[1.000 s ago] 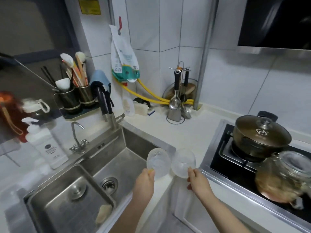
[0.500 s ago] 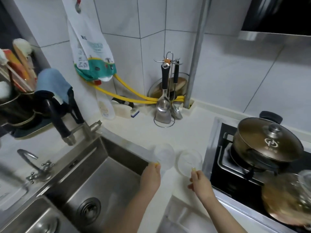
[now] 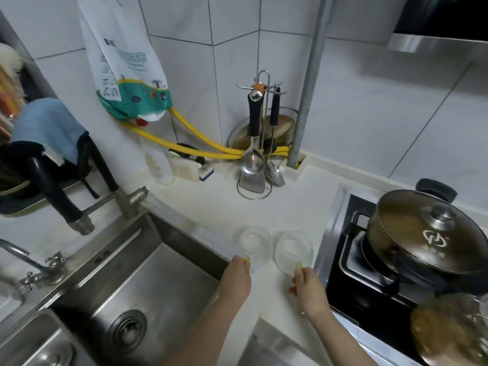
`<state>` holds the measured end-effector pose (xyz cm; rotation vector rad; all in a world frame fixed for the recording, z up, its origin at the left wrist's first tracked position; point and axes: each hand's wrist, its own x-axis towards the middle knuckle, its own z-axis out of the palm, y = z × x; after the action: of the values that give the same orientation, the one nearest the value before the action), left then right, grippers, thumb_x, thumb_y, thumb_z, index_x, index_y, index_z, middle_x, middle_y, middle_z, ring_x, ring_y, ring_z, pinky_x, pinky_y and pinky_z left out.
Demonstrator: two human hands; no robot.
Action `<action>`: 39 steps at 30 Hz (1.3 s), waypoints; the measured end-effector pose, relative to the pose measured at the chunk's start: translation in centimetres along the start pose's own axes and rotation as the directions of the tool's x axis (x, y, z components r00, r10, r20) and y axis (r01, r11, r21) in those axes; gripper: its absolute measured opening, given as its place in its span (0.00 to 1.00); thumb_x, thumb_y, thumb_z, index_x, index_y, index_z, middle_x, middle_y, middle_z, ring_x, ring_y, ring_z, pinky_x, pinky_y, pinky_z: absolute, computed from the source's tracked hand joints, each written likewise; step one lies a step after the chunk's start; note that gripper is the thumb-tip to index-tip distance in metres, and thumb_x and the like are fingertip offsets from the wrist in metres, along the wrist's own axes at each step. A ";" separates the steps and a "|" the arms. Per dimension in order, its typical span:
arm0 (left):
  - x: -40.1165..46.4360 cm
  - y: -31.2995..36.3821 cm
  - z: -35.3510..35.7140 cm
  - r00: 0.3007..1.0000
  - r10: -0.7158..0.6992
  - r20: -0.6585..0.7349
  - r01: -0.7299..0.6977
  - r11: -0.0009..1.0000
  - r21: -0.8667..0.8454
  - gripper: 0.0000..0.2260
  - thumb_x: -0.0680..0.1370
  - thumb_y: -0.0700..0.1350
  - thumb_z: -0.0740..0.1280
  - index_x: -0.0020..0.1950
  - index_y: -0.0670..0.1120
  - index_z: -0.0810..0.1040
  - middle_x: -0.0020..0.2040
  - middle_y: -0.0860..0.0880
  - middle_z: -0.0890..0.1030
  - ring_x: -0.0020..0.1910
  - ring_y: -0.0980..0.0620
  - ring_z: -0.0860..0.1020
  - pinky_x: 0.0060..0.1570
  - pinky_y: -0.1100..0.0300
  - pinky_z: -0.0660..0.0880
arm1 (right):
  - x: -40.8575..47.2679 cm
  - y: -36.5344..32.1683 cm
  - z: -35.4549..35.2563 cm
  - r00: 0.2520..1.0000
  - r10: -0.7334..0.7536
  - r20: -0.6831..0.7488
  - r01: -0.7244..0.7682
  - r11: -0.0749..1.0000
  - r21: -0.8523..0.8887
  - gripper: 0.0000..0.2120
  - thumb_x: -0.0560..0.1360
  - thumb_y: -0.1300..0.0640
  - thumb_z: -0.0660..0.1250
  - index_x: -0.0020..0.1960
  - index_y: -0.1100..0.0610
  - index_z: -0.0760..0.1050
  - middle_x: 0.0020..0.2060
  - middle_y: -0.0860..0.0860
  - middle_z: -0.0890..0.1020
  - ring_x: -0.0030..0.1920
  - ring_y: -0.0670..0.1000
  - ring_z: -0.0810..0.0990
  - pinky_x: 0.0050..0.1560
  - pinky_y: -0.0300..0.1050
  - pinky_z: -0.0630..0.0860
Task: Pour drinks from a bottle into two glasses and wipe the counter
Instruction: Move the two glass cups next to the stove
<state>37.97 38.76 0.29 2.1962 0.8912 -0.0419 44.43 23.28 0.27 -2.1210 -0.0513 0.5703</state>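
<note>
Two clear round glasses stand side by side on the white counter point(image 3: 211, 207) between the sink and the stove. My left hand point(image 3: 236, 277) grips the left glass point(image 3: 255, 244) at its near side. My right hand point(image 3: 307, 286) grips the right glass point(image 3: 293, 250) at its near side. Both glasses look empty and sit low, at or just above the countertop. No bottle is in sight. A blue cloth point(image 3: 47, 128) hangs over a rack at the left.
A steel sink point(image 3: 148, 281) with a tap point(image 3: 79, 207) lies to the left. A lidded pot point(image 3: 433, 233) sits on the black stove at the right, with a glass jar point(image 3: 449, 331) in front. A utensil stand point(image 3: 254, 159) and a white plastic bottle point(image 3: 158, 167) stand at the back.
Both hands have lowered the glasses from the air over the sink edge down to the counter. The camera has moved closer and turned to the right.
</note>
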 end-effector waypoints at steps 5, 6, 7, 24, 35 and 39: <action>0.4 0.7 0.5 1.000 -0.017 0.002 0.017 1.000 -0.001 0.15 0.83 0.48 0.51 0.56 0.37 0.70 0.51 0.41 0.79 0.50 0.44 0.78 0.48 0.55 0.73 | 0.8 0.3 -0.3 0.999 -0.043 0.010 0.043 0.999 0.005 0.14 0.82 0.52 0.52 0.48 0.62 0.69 0.40 0.56 0.77 0.36 0.52 0.78 0.33 0.39 0.69; 0.4 0.8 0.6 1.000 -0.021 0.002 0.021 1.000 0.002 0.15 0.83 0.48 0.51 0.56 0.38 0.70 0.51 0.41 0.79 0.50 0.44 0.78 0.49 0.54 0.73 | 0.9 0.3 -0.4 0.999 -0.047 0.013 0.046 0.999 0.012 0.14 0.82 0.53 0.52 0.48 0.62 0.70 0.40 0.56 0.77 0.36 0.52 0.78 0.33 0.39 0.69; 0.5 0.9 0.6 1.000 -0.023 0.000 0.023 1.000 0.007 0.15 0.83 0.48 0.51 0.56 0.38 0.70 0.52 0.41 0.79 0.50 0.44 0.77 0.49 0.54 0.73 | 0.9 0.3 -0.4 0.999 -0.048 0.017 0.048 0.999 0.019 0.14 0.82 0.53 0.53 0.49 0.62 0.70 0.40 0.55 0.77 0.37 0.53 0.78 0.34 0.41 0.70; 1.0 1.8 1.1 0.999 -0.047 -0.024 0.047 0.999 -0.004 0.15 0.83 0.48 0.52 0.56 0.38 0.70 0.52 0.43 0.78 0.49 0.47 0.77 0.46 0.58 0.71 | 1.5 0.6 -0.2 0.996 -0.086 0.034 0.085 0.996 0.023 0.11 0.82 0.56 0.53 0.47 0.60 0.69 0.43 0.56 0.77 0.41 0.56 0.81 0.47 0.50 0.75; 2.2 2.4 1.9 0.999 -0.052 -0.018 0.051 0.998 -0.026 0.14 0.83 0.48 0.52 0.55 0.38 0.70 0.50 0.42 0.79 0.49 0.45 0.78 0.48 0.54 0.73 | 2.9 0.0 -0.4 0.997 -0.073 0.006 0.072 0.995 0.069 0.11 0.81 0.56 0.53 0.46 0.60 0.69 0.42 0.56 0.77 0.37 0.53 0.79 0.46 0.50 0.75; 2.6 2.6 2.1 0.999 -0.053 -0.014 0.052 0.998 -0.036 0.14 0.83 0.47 0.53 0.54 0.38 0.71 0.51 0.42 0.79 0.50 0.45 0.77 0.50 0.53 0.72 | 3.4 0.1 -0.4 0.998 -0.059 0.006 0.059 0.997 0.059 0.11 0.81 0.56 0.53 0.45 0.59 0.69 0.42 0.55 0.78 0.38 0.53 0.79 0.45 0.48 0.75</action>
<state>42.04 37.64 -0.30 2.1425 0.9505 -0.0345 47.57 23.75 -0.91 -2.0531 -0.0999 0.5390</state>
